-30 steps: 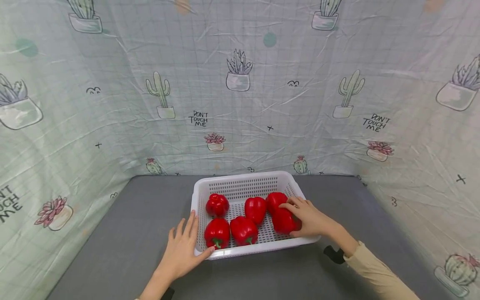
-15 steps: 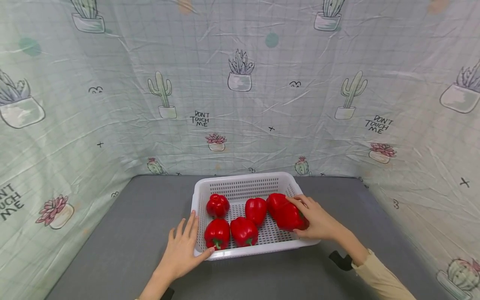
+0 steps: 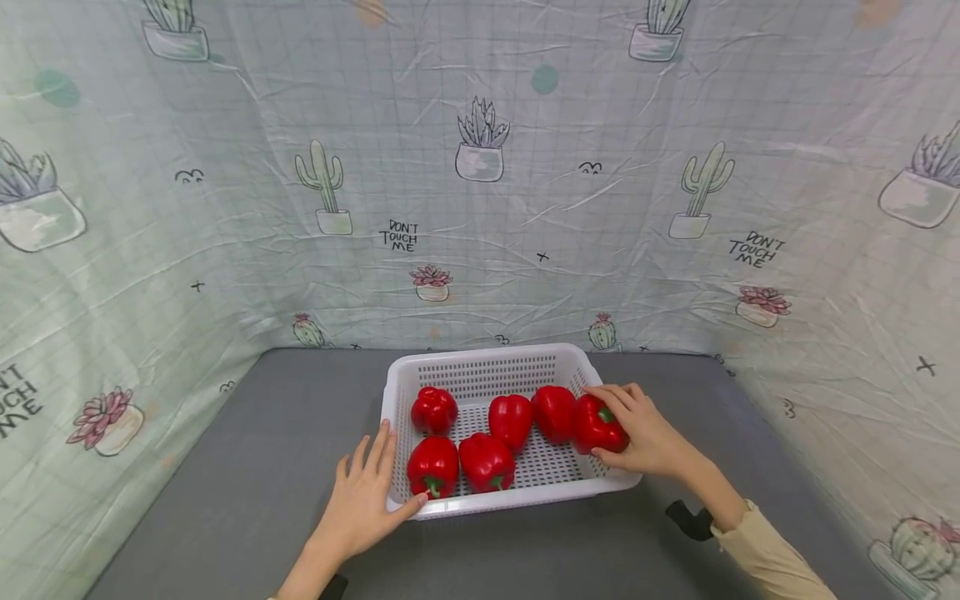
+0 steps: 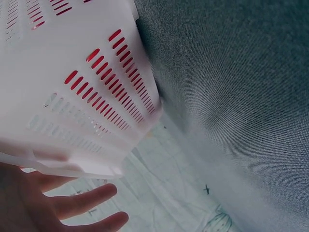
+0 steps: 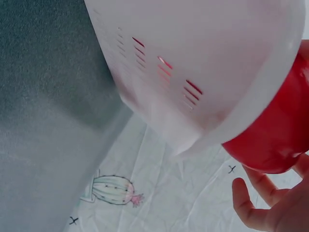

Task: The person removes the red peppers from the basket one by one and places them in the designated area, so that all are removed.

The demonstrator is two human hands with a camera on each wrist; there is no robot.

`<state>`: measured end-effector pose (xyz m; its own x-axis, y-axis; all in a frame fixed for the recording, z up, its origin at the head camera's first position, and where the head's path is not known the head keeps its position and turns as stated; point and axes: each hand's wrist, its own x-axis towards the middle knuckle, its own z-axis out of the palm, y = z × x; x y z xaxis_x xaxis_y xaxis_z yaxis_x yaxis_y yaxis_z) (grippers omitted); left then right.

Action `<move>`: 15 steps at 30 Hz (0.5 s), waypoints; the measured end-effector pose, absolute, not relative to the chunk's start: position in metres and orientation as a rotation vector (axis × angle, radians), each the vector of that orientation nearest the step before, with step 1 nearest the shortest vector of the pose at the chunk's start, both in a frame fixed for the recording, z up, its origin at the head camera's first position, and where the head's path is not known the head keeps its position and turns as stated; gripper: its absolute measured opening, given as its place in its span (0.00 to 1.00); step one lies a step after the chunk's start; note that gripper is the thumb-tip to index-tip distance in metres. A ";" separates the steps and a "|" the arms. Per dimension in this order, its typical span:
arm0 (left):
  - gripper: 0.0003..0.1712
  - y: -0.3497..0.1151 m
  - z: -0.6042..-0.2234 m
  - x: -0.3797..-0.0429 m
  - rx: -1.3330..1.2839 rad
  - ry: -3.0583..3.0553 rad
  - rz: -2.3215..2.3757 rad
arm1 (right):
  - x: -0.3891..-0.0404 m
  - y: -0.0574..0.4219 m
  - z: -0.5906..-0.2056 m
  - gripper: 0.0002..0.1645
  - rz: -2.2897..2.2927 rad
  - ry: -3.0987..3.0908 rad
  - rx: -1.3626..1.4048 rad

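Note:
A white perforated plastic basket point(image 3: 517, 502) stands on the grey table and holds several red bell peppers, among them one at the near left point(image 3: 432, 465). At its right end my right hand point(image 3: 651, 435) grips a red bell pepper point(image 3: 599, 427), thumb on the near side and fingers over the far side. This pepper's green stem faces up and right. In the right wrist view the pepper point(image 5: 277, 133) shows above the basket's rim. My left hand point(image 3: 363, 502) rests on the basket's left near corner, fingers spread along the rim point(image 4: 72, 171) and thumb over the front edge.
Another red pepper point(image 3: 555, 413) sits right beside the held one. Grey tabletop point(image 3: 300, 433) surrounds the basket. A cloth backdrop point(image 3: 525, 208) printed with cacti rises behind the table and along both sides.
My right hand has moved rightward with the pepper, toward the basket's right rim, and the pepper has turned so its stem shows. The left hand stays put on the corner.

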<state>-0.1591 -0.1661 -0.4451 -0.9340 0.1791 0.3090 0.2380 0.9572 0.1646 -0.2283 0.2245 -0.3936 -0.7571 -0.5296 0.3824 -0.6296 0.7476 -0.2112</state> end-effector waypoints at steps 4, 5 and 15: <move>0.53 -0.167 -0.446 -0.159 -0.310 -2.803 -0.290 | -0.232 0.227 -0.390 0.49 0.483 -2.606 0.885; 0.53 -0.167 -0.446 -0.159 -0.310 -2.801 -0.289 | -0.233 0.227 -0.389 0.48 0.480 -2.592 0.878; 0.54 -0.166 -0.446 -0.159 -0.289 -2.814 -0.316 | -0.242 0.233 -0.380 0.49 0.407 -2.483 0.745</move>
